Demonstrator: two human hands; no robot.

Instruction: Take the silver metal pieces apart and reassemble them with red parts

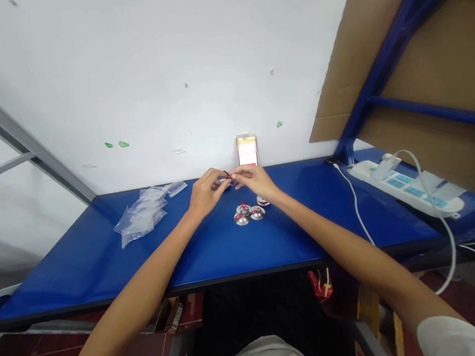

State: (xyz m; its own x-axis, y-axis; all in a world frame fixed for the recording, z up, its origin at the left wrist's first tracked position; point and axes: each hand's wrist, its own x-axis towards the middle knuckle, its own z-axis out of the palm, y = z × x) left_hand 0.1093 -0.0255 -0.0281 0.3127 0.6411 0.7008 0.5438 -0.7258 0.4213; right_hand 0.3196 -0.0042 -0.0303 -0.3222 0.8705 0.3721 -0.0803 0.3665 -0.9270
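My left hand [209,191] and my right hand [257,180] meet over the far part of the blue table, fingertips pinched together. Between them is a small finger cymbal [227,175], seen nearly edge-on as a dark, reddish rim and mostly covered by the fingers. Below the hands lies a little cluster of silver finger cymbals [242,219] with red loops, some overlapping. Another finger cymbal [262,201] rests beside my right wrist, partly hidden by it. Upright against the wall behind my right hand leans a phone [247,150] with a lit screen.
Several clear plastic bags [142,215] are heaped on the left of the blue table [219,252]. At right lie a white power strip [406,187] and a white cable [358,205]. A blue metal frame [382,69] with cardboard stands beyond them.
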